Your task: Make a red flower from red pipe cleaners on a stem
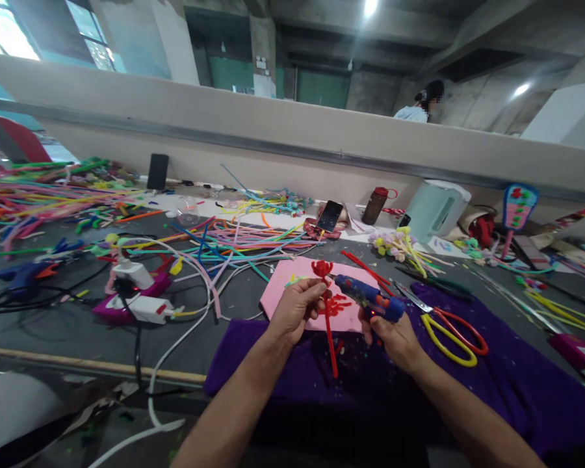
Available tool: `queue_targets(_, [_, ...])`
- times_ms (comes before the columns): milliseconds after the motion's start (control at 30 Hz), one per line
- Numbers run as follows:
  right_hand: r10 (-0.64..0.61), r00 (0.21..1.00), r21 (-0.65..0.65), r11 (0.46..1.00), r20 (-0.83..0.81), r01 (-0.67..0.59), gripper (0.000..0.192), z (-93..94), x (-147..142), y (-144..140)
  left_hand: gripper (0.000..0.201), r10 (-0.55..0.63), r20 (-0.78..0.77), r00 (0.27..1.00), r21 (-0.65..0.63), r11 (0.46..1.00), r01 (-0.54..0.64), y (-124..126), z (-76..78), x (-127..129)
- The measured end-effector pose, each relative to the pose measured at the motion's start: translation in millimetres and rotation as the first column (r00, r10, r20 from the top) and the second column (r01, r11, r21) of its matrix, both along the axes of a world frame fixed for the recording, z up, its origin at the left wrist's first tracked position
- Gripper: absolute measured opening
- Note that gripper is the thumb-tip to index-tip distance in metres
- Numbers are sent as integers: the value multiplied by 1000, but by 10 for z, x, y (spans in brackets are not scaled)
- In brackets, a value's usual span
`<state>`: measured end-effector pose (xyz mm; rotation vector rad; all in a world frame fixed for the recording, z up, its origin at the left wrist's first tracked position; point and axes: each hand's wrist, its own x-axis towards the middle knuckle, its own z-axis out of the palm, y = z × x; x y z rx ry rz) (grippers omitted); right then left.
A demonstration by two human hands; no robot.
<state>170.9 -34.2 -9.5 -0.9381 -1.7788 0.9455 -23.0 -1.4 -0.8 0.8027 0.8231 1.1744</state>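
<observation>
Pinched in my left hand is a red pipe-cleaner flower, its bloom at the top and its straight stem hanging down below my fingers. My right hand grips a blue glue gun, a small red light glowing on it. The gun's nozzle points left and lies close to the stem just under the bloom; whether they touch I cannot tell. Behind the flower lies a pink sheet with several short red pipe-cleaner pieces on it. Scissors with red and yellow handles rest right of my right hand.
A purple cloth covers the front edge. At left sit a purple power strip with plugs and cables, and another glue gun. Loose pipe cleaners spread behind. A phone, bottle and kettle stand farther back.
</observation>
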Motion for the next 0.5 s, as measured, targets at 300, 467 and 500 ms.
queue_targets(300, [7, 1000, 9, 1000, 28, -7, 34, 18, -4, -4, 26, 0, -15, 1000, 33, 999, 0, -1, -11, -1])
queue_targets(467, [4, 999, 1, 1000, 35, -4, 35, 37, -3, -10, 26, 15, -11, 1000, 27, 1000, -15, -3, -10, 0])
queue_targets(500, [2, 999, 6, 1000, 33, -2, 35, 37, -2, -10, 26, 14, -11, 1000, 29, 999, -13, -6, -8, -1])
